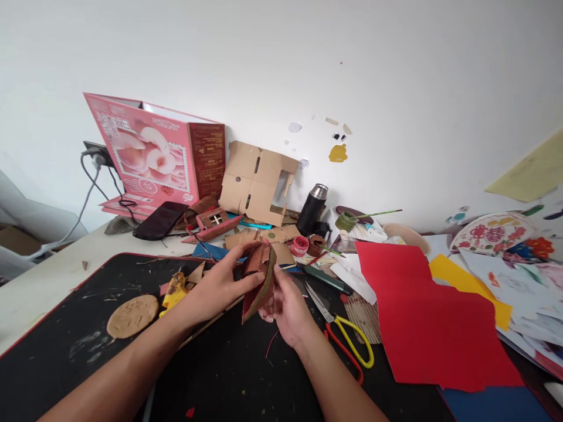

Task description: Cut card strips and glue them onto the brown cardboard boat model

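A small reddish-brown craft boat [263,293], seemingly of painted cardboard with a greenish edge, is tilted up above the black mat. My left hand [222,287] grips it from the left, fingers over the top and thumb along its side. On the right, my right hand [288,305] is closed against its lower edge, with the thumb up and the fingertips partly hidden behind it. Scissors [328,316] with yellow and red handles lie just right of my right hand. A similar model boat [213,223] with a small window stands farther back.
Around the black mat [211,381] are a round cork-like disc [132,316], red paper sheet [440,322], phone [160,221], black flask [312,208], red paint jar [299,246] and green paint jar [346,220]. A pink box [153,158] and cut cardboard [259,181] stand against the wall.
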Demonstrator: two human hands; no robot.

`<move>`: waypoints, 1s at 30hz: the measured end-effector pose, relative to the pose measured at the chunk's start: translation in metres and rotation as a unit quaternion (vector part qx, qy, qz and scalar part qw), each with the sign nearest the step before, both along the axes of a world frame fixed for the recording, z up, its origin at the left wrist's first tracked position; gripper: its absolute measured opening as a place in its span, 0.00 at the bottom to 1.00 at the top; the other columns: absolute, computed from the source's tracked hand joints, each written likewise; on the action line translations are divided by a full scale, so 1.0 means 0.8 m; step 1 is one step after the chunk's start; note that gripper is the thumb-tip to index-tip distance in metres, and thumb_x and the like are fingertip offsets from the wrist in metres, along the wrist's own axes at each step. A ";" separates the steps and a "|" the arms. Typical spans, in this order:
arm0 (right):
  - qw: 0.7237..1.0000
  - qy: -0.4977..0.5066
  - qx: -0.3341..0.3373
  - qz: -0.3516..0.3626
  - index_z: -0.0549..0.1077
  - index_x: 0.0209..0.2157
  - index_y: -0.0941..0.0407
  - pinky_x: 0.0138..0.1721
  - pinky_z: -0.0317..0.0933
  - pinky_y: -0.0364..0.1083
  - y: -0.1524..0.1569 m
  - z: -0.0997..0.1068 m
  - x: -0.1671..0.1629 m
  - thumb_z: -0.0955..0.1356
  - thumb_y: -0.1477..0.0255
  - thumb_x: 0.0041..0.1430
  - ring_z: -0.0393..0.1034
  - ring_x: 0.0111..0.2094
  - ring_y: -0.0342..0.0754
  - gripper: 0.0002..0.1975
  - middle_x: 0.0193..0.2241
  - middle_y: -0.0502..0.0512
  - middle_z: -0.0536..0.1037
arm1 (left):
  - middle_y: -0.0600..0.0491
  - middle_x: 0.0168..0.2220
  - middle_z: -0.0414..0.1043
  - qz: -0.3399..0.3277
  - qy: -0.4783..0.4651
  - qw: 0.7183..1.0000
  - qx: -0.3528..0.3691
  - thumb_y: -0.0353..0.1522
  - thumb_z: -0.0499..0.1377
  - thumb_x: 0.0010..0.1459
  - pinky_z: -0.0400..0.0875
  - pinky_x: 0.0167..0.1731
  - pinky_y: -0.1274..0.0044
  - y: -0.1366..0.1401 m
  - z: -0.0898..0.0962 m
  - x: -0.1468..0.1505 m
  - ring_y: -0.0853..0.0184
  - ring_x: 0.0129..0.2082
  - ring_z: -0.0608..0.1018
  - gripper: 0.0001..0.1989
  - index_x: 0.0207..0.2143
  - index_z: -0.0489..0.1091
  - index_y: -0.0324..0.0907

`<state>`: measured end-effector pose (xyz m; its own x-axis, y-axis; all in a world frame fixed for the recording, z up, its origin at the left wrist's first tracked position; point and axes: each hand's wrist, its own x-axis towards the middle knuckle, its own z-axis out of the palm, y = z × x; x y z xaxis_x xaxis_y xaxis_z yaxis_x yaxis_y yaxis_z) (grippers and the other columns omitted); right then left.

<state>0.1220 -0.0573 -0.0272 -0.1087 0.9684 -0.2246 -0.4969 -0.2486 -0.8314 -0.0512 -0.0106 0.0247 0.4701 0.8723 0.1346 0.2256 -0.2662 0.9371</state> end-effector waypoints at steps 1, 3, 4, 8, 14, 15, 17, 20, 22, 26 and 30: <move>1.000 -0.001 -0.001 0.001 0.72 0.25 0.56 0.14 0.49 0.39 0.000 0.000 0.000 0.75 0.35 0.52 0.63 0.14 0.40 0.36 0.15 0.47 0.71 | 0.44 0.70 0.70 -0.001 -0.001 1.000 -0.004 0.49 0.65 0.62 0.64 0.70 0.55 0.000 0.000 0.000 0.46 0.68 0.74 0.38 0.70 0.64 0.46; 1.000 0.000 -0.003 0.003 0.71 0.24 0.56 0.15 0.49 0.39 0.000 -0.001 0.000 0.75 0.36 0.51 0.63 0.14 0.40 0.36 0.15 0.47 0.71 | 0.44 0.70 0.69 -0.008 -0.008 1.000 -0.013 0.50 0.65 0.62 0.64 0.70 0.55 -0.001 0.001 0.000 0.46 0.68 0.74 0.38 0.70 0.64 0.46; 1.000 0.001 -0.004 0.004 0.72 0.24 0.56 0.15 0.49 0.39 0.001 -0.001 0.001 0.75 0.36 0.51 0.63 0.14 0.40 0.36 0.15 0.47 0.71 | 0.43 0.71 0.69 -0.011 -0.013 1.000 -0.017 0.50 0.65 0.62 0.63 0.71 0.55 -0.001 0.000 -0.001 0.46 0.68 0.73 0.38 0.70 0.63 0.46; 1.000 0.011 -0.002 0.002 0.72 0.25 0.56 0.15 0.49 0.39 0.001 -0.002 0.001 0.75 0.36 0.52 0.63 0.14 0.41 0.35 0.15 0.47 0.72 | 0.46 0.72 0.67 -0.021 -0.055 0.997 -0.043 0.51 0.65 0.64 0.64 0.71 0.56 0.001 0.000 -0.001 0.47 0.71 0.70 0.37 0.70 0.65 0.48; 1.000 0.026 -0.001 0.005 0.74 0.27 0.57 0.15 0.48 0.39 -0.001 0.002 0.001 0.78 0.38 0.50 0.61 0.14 0.39 0.33 0.17 0.45 0.71 | 0.48 0.71 0.71 0.000 -0.086 0.994 -0.064 0.51 0.65 0.63 0.68 0.69 0.55 0.005 0.002 -0.002 0.44 0.70 0.71 0.32 0.65 0.71 0.50; 1.000 0.029 -0.002 0.004 0.74 0.28 0.57 0.15 0.48 0.39 -0.001 0.003 0.001 0.78 0.39 0.50 0.61 0.14 0.39 0.33 0.17 0.45 0.71 | 0.48 0.70 0.71 -0.002 -0.088 0.994 -0.066 0.50 0.66 0.63 0.68 0.69 0.55 0.005 0.002 -0.002 0.45 0.70 0.71 0.32 0.66 0.71 0.49; 0.999 0.031 -0.003 0.003 0.74 0.28 0.57 0.15 0.48 0.39 -0.001 0.004 0.000 0.79 0.39 0.49 0.60 0.13 0.38 0.33 0.17 0.45 0.71 | 0.48 0.70 0.71 -0.011 -0.095 0.993 -0.069 0.49 0.66 0.63 0.68 0.69 0.56 0.005 0.001 -0.002 0.46 0.69 0.73 0.33 0.66 0.70 0.49; 0.999 0.031 -0.006 0.007 0.73 0.27 0.56 0.15 0.48 0.39 -0.001 0.005 0.000 0.78 0.39 0.50 0.59 0.13 0.38 0.33 0.16 0.44 0.70 | 0.48 0.69 0.72 -0.015 -0.105 0.991 -0.075 0.48 0.66 0.63 0.68 0.68 0.56 0.004 -0.001 -0.002 0.47 0.68 0.74 0.31 0.66 0.70 0.51; 0.999 0.030 -0.009 0.011 0.72 0.26 0.56 0.15 0.47 0.39 -0.001 0.005 0.000 0.78 0.39 0.50 0.57 0.13 0.38 0.33 0.15 0.44 0.69 | 0.49 0.69 0.72 -0.012 -0.110 0.991 -0.078 0.48 0.66 0.63 0.69 0.68 0.56 0.004 -0.001 -0.003 0.47 0.68 0.74 0.31 0.66 0.70 0.52; 0.999 0.029 -0.017 0.010 0.72 0.26 0.55 0.15 0.46 0.39 -0.002 0.007 0.000 0.79 0.40 0.49 0.57 0.13 0.38 0.32 0.15 0.44 0.70 | 0.49 0.71 0.70 -0.026 -0.101 0.991 -0.087 0.49 0.66 0.64 0.70 0.67 0.56 0.004 0.001 -0.006 0.46 0.68 0.75 0.32 0.68 0.69 0.52; 0.999 0.032 -0.025 0.010 0.73 0.28 0.56 0.15 0.46 0.40 -0.002 0.009 0.000 0.79 0.40 0.48 0.61 0.14 0.39 0.32 0.16 0.45 0.72 | 0.45 0.74 0.64 -0.059 -0.086 0.992 -0.075 0.47 0.68 0.63 0.69 0.68 0.57 0.005 0.000 -0.009 0.47 0.69 0.73 0.38 0.71 0.64 0.50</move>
<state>0.1219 -0.0592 -0.0200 -0.1438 0.9537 -0.2643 -0.5432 -0.2993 -0.7844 -0.0581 -0.0067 0.0247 0.5511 0.8291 0.0942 0.0351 -0.1359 0.9901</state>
